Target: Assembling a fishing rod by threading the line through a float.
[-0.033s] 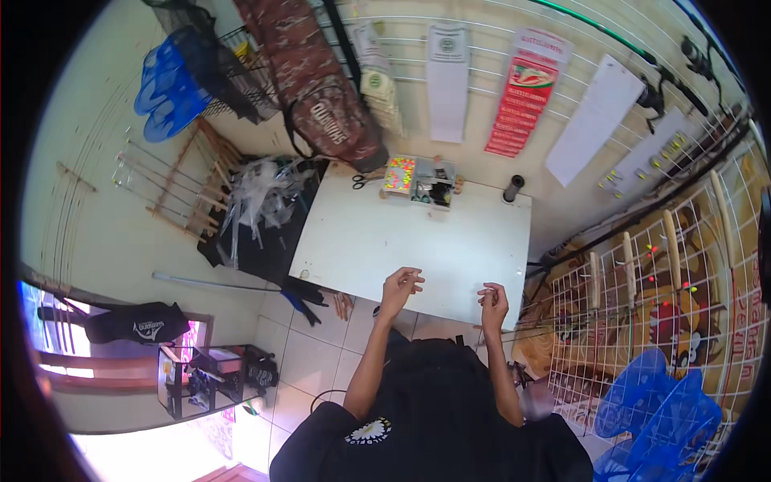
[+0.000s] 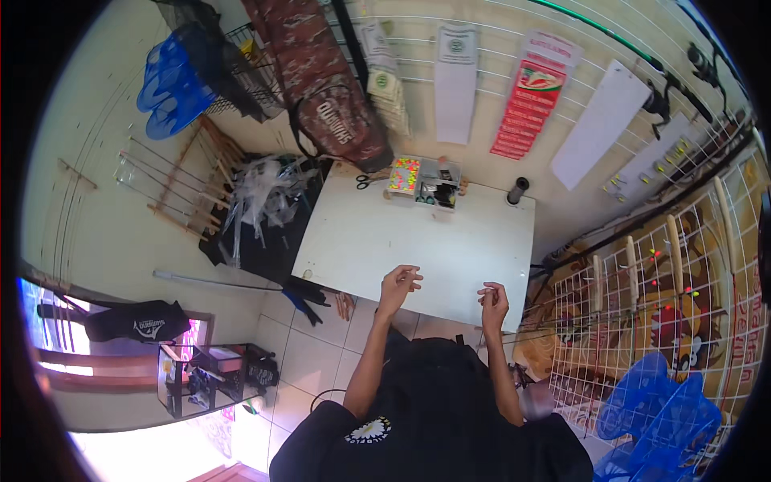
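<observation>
Over the near edge of the white table point(image 2: 361, 241), my left hand point(image 2: 399, 283) is held with its fingers bent and drawn together, pointing right. Whatever sits in its fingertips is too small to make out. My right hand point(image 2: 495, 300) is level with it, near the table's right front corner, its fingers curled toward the left in a pinch. I cannot see what it holds, if anything. At the table's far edge lies a clear compartment box point(image 2: 440, 171) with small dark items, beside a tray of bright coloured beads point(image 2: 404, 173). Black-handled scissors point(image 2: 367, 181) lie left of them.
A dark cylinder point(image 2: 518, 189) stands at the table's far right. Clear plastic bags point(image 2: 269, 193) lie on a black surface to the left. A camouflage rod bag point(image 2: 333, 112) hangs behind. Wire racks with wooden-handled rods point(image 2: 633, 265) and blue nets point(image 2: 658, 410) line the right.
The view has shifted slightly, so the table and wall sit a little farther right in the picture. Both hands keep nearly the same place and pose.
</observation>
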Motion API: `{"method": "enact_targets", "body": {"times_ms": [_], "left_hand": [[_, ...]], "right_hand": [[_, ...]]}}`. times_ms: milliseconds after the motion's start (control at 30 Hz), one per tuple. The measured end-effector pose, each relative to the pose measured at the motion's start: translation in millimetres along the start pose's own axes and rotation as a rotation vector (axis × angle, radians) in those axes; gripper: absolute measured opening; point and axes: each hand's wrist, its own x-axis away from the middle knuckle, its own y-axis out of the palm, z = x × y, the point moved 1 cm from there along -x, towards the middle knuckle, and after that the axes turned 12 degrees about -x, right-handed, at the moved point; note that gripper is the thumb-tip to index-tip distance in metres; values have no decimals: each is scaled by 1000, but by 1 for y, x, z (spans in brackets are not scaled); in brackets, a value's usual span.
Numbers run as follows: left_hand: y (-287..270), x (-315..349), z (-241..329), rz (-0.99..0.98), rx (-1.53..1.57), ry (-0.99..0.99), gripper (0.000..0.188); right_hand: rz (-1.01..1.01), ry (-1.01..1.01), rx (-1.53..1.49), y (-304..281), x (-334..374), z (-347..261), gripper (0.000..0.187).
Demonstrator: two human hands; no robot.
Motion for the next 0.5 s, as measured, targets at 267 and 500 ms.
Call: {"method": "enact_targets", "body": {"times_ms": [267, 500], "left_hand": [[-154, -62, 1, 299, -18, 151, 21], [-285, -125, 22, 608, -146, 249, 25]], "right_hand": [[-88, 9, -27, 107, -16, 15, 15], [-141, 77, -51, 187, -21, 28, 16]]}}
